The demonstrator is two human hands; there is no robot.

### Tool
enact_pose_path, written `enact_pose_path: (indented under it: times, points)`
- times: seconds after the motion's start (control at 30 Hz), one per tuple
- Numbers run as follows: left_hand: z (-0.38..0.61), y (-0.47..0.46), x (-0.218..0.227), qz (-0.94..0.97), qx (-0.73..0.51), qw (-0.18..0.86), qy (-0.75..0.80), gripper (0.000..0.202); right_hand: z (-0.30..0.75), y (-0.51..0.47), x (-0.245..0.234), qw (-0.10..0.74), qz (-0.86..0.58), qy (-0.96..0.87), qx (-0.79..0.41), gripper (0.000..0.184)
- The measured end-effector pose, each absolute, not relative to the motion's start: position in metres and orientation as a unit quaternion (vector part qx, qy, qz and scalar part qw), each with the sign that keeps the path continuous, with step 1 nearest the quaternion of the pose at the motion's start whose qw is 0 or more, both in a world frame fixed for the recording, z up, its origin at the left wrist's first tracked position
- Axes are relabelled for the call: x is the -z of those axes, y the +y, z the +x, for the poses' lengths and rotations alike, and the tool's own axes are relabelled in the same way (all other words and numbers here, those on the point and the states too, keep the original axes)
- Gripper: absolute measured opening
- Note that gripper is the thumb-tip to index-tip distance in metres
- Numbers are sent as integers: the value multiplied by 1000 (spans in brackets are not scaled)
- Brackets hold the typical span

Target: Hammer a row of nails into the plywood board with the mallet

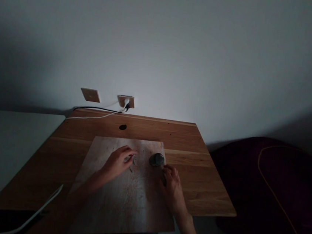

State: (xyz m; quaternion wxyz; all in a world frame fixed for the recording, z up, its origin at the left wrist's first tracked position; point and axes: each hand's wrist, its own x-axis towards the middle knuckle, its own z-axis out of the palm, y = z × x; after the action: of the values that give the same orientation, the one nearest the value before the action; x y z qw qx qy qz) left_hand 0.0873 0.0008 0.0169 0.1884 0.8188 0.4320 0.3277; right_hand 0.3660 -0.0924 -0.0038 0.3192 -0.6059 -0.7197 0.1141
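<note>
Atop mottled board point(132, 207), rounded grey stone point(156, 160)

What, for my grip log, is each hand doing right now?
Left hand: curled; whether it holds the small pale fragment cannot be told.
Right hand: loosely open, seemingly empty, beside the dark round stone.

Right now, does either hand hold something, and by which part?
The left hand seems to pinch a small pale fragment in its fingers, though which part cannot be told. The right hand, beside a dark stone, holds nothing visible.
</note>
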Motion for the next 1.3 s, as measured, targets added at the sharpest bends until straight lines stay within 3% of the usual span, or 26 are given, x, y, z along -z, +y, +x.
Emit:
enact_pose_path:
  times: [0.13,0.3,0.5,0.9,1.3]
  points:
    - [135,36,-11,784,-348,251,449,24,368,-97,-3,304,-625,-711,-108,12]
    - [167,53,-7,784,-290,287,467,23,368,-112,-2,314,-629,-699,-128,15]
    - [172,54,-5,781,-277,284,482,23,361,-116,11,316,-652,-683,-93,25]
    - [170,52,-3,805,-258,241,476,20,357,-118,13,277,-662,-696,-18,23]
    - [173,49,-3,799,-269,265,468,24,354,-120,12,251,-654,-713,6,29]
